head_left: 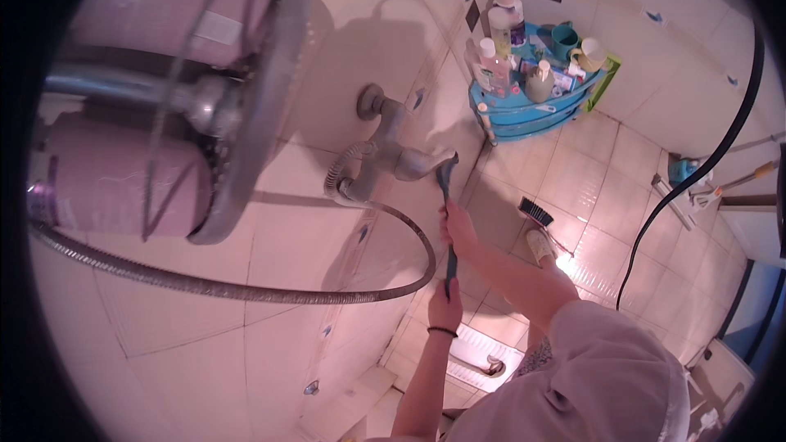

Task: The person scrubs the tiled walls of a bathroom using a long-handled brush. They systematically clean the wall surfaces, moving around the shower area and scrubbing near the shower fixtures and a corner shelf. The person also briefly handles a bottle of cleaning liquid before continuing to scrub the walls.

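A long dark blue stick (451,263) with a bent, wider end runs between my two hands; its kind is not clear. My left hand (444,309), with a black band at the wrist, is closed around its lower part. Higher up, my right hand (459,227) grips it near the bent end. That end meets or overlaps the mouth of the grey wall tap (416,165); whether they touch, I cannot tell. From the tap, a ribbed metal shower hose (246,293) loops down and to the left.
Pink containers (164,184) fill a metal rack (266,98) at the left. A blue corner shelf (520,115) holds bottles and cups. A black-bristled brush (536,211) lies on the tiled floor near my foot (540,244). A squat toilet (467,344) is below; a black cable (706,165) hangs right.
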A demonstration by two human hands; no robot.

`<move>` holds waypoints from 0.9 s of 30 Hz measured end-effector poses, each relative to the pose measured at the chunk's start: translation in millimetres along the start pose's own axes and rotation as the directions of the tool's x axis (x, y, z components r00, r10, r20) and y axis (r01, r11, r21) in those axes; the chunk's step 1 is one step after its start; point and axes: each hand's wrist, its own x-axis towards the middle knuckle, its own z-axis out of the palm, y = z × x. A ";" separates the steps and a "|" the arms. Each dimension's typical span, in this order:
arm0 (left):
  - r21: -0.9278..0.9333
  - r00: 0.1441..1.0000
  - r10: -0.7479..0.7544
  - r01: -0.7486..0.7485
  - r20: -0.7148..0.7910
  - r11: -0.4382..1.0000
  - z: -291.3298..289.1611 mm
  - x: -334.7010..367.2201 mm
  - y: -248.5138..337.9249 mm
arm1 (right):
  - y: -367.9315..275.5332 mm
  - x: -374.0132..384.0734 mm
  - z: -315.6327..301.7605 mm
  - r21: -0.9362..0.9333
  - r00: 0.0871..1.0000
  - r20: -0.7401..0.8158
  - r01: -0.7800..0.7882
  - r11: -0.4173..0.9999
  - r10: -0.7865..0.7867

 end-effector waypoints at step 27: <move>-0.219 0.927 -0.260 0.203 -0.272 0.954 -31.6 -78.6 -87.6 | 110.0 -59.9 76.9 -0.452 0.929 0.107 0.363 0.815 -0.354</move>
